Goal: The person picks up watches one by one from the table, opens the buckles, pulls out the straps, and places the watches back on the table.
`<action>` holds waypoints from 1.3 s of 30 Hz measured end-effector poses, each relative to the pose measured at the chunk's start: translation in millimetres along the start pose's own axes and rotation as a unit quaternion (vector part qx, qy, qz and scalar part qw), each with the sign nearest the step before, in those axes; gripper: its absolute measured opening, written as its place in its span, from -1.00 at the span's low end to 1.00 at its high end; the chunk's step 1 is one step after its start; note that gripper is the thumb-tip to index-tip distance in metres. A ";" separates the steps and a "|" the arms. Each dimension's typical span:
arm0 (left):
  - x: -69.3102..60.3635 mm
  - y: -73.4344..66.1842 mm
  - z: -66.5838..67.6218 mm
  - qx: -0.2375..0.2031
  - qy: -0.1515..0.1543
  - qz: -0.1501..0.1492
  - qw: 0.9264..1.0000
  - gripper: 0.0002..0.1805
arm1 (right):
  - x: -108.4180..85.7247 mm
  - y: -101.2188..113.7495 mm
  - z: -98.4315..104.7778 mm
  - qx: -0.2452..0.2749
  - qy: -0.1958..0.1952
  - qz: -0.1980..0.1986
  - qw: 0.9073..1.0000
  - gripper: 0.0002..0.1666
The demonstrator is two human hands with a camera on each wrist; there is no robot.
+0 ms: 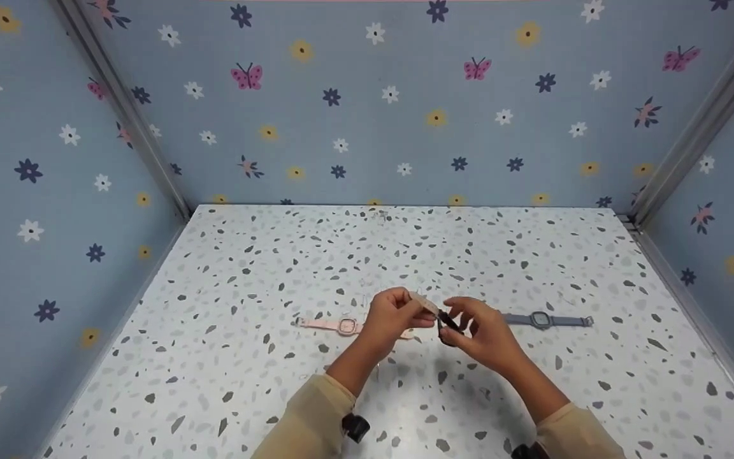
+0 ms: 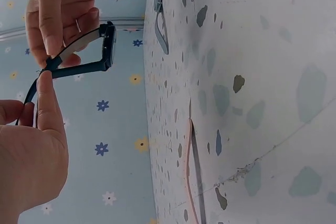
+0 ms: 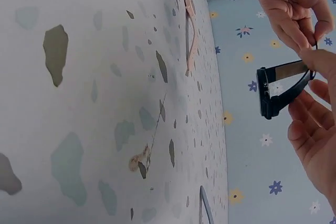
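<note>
A dark watch (image 2: 108,45) is held up above the table, its strap bent into a loop. My left hand (image 1: 394,315) pinches the strap's free end, which looks beige on the side seen in the head view. At the point where the strap ends cross, the right hand (image 1: 482,328) pinches the band between thumb and fingers. The watch case (image 3: 266,93) hangs on the far side of the loop, touched by neither hand. Fingers partly hide the buckle.
A pink watch (image 1: 346,327) lies flat on the speckled table (image 1: 246,382), left of the hands and partly behind the left one. To the right lies a blue-grey watch (image 1: 540,320), stretched out. Flowered panels (image 1: 367,115) enclose the back and sides.
</note>
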State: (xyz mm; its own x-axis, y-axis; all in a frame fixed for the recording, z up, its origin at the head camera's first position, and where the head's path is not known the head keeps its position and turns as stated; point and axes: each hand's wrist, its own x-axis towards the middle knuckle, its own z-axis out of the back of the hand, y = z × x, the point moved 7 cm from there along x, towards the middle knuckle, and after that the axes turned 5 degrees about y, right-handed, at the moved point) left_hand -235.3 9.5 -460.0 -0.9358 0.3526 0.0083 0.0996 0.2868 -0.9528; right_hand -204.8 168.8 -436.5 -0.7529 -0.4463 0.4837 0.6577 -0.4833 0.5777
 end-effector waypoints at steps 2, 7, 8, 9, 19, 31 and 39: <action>-0.3 0.1 -0.4 0.001 -0.003 0.004 1.000 -0.81 | 0.0 3.7 0.5 -0.015 -0.011 0.024 1.000 -0.47; -1.1 -0.8 -0.9 -0.003 -0.012 0.004 1.000 -0.83 | 0.3 11.3 0.1 -0.048 -0.026 0.082 0.995 -0.52; -1.3 -1.2 -1.1 -0.006 -0.013 0.003 1.000 -0.83 | 0.2 11.7 -0.1 -0.052 -0.027 0.088 0.994 -0.54; -1.6 -1.7 -1.2 -0.009 -0.013 0.002 1.000 -0.83 | 0.1 11.6 -0.4 -0.054 -0.027 0.091 0.994 -0.54; -1.4 -3.8 -2.2 -0.018 -0.008 -0.003 1.000 -0.88 | -2.2 8.9 0.1 -0.037 -0.025 0.075 0.996 -0.51; -2.2 8.3 -5.4 0.179 0.046 -0.003 0.983 -0.65 | 1.6 5.2 8.4 0.008 -0.027 0.019 0.999 -0.55; -3.3 6.8 -9.6 0.267 0.052 -0.031 0.962 -0.72 | 2.0 4.8 9.8 0.025 -0.030 0.013 0.999 -0.56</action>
State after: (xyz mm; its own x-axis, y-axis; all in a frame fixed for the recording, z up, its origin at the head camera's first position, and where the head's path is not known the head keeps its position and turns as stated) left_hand -228.3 18.7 -463.5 -0.8926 0.4448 0.0734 -0.1689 -0.1789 -0.9693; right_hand -203.5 172.9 -426.4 -0.7368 -0.4108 0.5369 0.6760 -0.4335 0.5960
